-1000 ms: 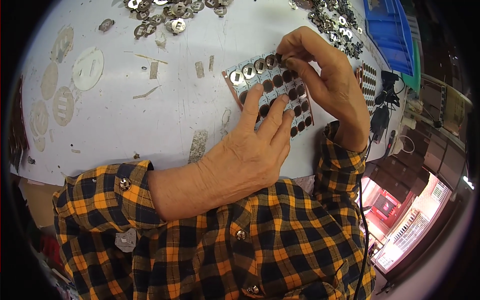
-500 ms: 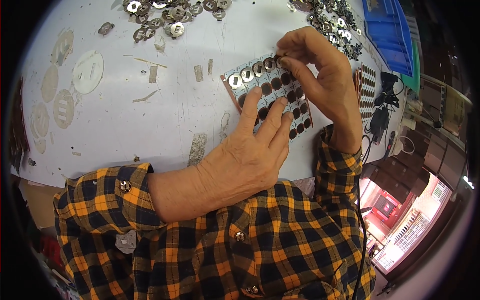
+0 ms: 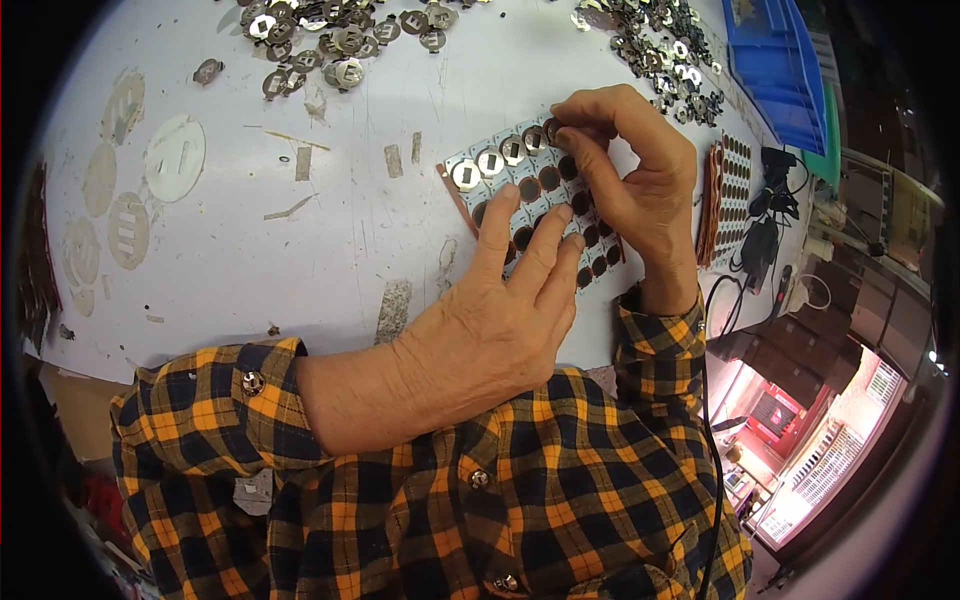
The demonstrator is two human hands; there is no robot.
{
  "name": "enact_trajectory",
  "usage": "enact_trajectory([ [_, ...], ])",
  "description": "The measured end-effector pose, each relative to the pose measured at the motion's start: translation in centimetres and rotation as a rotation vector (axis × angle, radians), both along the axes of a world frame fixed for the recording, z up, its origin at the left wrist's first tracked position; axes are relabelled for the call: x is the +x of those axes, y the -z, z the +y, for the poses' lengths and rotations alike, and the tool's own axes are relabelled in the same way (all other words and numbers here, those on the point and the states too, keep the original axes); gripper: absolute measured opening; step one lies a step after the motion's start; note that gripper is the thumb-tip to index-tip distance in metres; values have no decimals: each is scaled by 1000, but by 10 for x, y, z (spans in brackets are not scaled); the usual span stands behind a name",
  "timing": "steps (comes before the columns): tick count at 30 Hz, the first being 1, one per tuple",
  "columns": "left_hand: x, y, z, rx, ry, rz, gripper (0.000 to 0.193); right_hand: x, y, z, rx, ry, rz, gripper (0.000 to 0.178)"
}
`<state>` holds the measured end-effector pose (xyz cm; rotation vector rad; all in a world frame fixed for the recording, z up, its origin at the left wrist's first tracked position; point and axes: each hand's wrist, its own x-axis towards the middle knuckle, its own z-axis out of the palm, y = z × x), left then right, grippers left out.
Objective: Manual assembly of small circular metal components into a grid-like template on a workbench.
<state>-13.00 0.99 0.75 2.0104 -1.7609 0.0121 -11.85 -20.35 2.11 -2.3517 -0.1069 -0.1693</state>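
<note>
A light-blue circuit board panel [image 3: 549, 179] with rows of dark round pads lies tilted on the table. Along its far row sit several round metal clips [image 3: 490, 161], each with a rectangular cut-out. My left hand [image 3: 490, 320] rests on the panel's near left part, fingers spread, hiding some of the pads. At the panel's far right corner, my right hand [image 3: 640, 165] pinches a round metal clip [image 3: 553, 130] between thumb and forefinger, against the end of that row. The fingertips partly cover this clip.
Loose round clips [image 3: 348, 40] are heaped at the far left, small metal parts [image 3: 665, 55] at the far right. Beyond those stands a blue bin [image 3: 775, 70]. Stacked panels [image 3: 733, 185] and a black cable with adapter [image 3: 762, 240] lie along the right edge. Tape scraps [image 3: 393, 310] stick to the table.
My right hand has shifted slightly nearer and to the left, still pinching at the row's end. My left hand stays in place on the panel.
</note>
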Motion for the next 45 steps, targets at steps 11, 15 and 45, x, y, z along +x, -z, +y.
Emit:
enact_trajectory([
  [11,1,-4,1,-5,20,34,35,-6,-2,14,-318,-129,-228,34],
  [15,-3,-2,5,7,7,22,35,-9,2,23,-288,-29,-193,33],
  [45,1,-5,-1,24,20,52,33,-14,0,-31,347,438,91,23],
])
